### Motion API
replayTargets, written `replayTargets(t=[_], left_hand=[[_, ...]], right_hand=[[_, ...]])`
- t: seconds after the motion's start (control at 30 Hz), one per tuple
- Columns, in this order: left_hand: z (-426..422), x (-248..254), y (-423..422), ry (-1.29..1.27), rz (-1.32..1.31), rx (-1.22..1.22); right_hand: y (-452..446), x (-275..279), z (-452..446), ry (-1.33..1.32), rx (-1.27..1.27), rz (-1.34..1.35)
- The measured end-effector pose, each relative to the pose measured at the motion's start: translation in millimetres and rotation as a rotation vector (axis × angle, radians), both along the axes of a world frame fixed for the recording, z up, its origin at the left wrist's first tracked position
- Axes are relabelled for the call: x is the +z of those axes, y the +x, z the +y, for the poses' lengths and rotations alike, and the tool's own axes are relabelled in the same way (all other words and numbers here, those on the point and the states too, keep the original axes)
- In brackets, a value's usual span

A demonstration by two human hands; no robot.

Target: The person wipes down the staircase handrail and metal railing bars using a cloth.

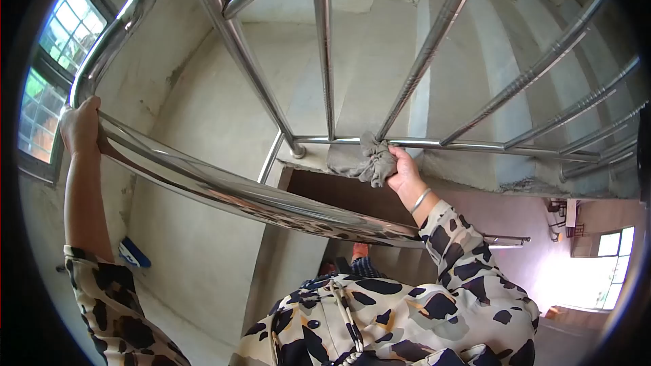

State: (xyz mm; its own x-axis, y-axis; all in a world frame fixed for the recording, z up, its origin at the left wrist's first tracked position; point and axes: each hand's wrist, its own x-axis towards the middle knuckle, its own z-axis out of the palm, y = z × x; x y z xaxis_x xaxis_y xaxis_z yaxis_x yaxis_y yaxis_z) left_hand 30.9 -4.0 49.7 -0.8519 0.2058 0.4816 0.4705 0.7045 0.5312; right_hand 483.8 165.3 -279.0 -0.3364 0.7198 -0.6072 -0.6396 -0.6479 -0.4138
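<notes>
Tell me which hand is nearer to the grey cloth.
Right. The right hand holds the grey cloth at the lower rail; the left hand is well away from it, on the bend of the upper handrail.

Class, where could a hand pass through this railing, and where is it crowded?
Likely between the centre upright bar and the slanting bar to its right, above the lower rail. Crowded: that slanting bar's foot, where the right hand holds grey cloth.

The left hand (83, 127) grips the curved handrail (224, 186); the right hand (405, 175) holds a cloth (375, 160), seemingly grey, against the lower rail (475, 144).
</notes>
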Motion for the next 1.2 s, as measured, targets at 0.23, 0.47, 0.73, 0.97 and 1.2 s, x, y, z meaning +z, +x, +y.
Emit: replayTargets(t=[0.23, 0.47, 0.73, 0.97, 1.2], left_hand=[[0, -1, 7, 0.072, -0.026, -0.049], [-3, -2, 5, 0.168, -0.089, -0.087], [-3, -2, 12, 0.125, -0.081, -0.073], [-1, -4, 16, 0.206, -0.093, -0.115], [5, 3, 39, 0.214, -0.108, -0.113]], right_hand=[[-90, -71, 15, -0.174, 0.021, -0.112], [-151, -179, 20, 0.106, 0.228, -0.264], [-166, -45, 2, 0.682, 0.392, -0.269], [-209, -56, 44, 1.421, 0.846, -1.435], [-246, -91, 38, 1.354, 1.559, -1.826]])
